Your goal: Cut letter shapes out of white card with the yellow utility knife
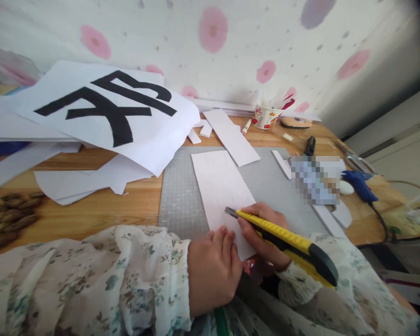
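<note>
My right hand (264,233) grips a yellow and black utility knife (287,240), its blade tip resting on a white foam board (220,191) that lies on a grey cutting mat (182,186). My left hand (213,268) rests on the near edge of the same board, fingers together and pressing down flat. Both arms wear floral sleeves.
White sheets with a large black character (105,112) are stacked at left on the wooden desk (136,205). Foam strips (231,135), a cup of tools (265,116), a blue glue gun (359,184), scissors (357,161) and brown beads (10,217) lie around.
</note>
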`<state>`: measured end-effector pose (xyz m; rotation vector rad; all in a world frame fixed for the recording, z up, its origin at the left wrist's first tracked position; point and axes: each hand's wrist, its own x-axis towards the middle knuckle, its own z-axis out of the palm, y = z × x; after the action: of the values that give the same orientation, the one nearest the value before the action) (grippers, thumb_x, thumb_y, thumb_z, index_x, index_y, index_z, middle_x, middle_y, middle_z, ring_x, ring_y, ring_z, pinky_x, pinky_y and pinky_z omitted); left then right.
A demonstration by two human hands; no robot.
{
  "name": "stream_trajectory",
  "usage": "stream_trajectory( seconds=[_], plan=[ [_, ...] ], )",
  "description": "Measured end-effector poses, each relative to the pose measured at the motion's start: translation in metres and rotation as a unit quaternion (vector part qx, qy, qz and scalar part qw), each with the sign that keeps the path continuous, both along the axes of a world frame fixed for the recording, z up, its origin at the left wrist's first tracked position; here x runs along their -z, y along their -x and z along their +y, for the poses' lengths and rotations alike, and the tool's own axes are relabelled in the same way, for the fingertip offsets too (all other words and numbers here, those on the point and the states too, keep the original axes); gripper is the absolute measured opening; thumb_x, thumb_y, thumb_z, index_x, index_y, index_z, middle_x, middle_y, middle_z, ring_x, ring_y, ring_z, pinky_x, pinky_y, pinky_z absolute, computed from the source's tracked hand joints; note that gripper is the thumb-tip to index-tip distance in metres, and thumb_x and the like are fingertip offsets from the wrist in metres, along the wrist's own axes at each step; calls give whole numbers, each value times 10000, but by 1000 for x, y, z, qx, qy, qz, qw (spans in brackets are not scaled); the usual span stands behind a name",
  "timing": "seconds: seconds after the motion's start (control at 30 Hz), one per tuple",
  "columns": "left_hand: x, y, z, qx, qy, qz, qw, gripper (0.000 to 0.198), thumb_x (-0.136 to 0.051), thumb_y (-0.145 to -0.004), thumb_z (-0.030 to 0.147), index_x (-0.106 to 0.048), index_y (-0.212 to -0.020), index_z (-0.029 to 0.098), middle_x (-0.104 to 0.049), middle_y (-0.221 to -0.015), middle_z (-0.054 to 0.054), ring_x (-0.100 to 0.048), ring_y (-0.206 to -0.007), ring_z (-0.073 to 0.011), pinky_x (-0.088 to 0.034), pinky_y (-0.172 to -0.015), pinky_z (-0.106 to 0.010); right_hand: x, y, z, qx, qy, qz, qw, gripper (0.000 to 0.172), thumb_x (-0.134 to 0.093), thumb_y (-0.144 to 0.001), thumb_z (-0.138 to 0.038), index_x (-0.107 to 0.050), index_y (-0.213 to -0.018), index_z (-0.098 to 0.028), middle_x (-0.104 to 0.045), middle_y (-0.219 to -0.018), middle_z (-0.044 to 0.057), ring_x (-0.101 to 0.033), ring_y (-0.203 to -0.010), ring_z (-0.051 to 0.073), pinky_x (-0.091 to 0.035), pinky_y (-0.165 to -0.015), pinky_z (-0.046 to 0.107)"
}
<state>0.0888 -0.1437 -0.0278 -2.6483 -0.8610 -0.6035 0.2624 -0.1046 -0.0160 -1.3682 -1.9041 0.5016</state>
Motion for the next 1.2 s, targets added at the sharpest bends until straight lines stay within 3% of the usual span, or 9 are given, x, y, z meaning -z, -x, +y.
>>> stream_trajectory(
  seconds=[0.93,1.1,1.2],
  plan=[
    [0,4,3,16,13,13,1000,140,-539,-875,127,-659,-928,81,-735,-1085,-207,-724,-954,-325,-611,-696,-422,-7,-29,-34,-19,-46,-84,995,61,-582,-826,-221,-615,-810,-270,-677,-597,4,-643,-491,195,-513,-456,302],
    [0,5,4,25,12,35,999,153,-551,-880,146,-659,-961,74,-731,-1089,-217,-720,-972,-329,-611,-708,-426,-1,-49,-55,-16,-69,-101,992,116,-628,-797,-217,-625,-893,-284,-744,-752,22,-708,-655,241,-569,-592,351],
    [-1,5,3,23,11,42,999,161,-548,-882,154,-659,-963,71,-730,-1081,-225,-721,-968,-326,-604,-716,-424,3,-61,-67,-19,-16,-67,997,72,-621,-799,-248,-630,-852,-295,-760,-834,19,-719,-742,259,-560,-654,381]
  ],
)
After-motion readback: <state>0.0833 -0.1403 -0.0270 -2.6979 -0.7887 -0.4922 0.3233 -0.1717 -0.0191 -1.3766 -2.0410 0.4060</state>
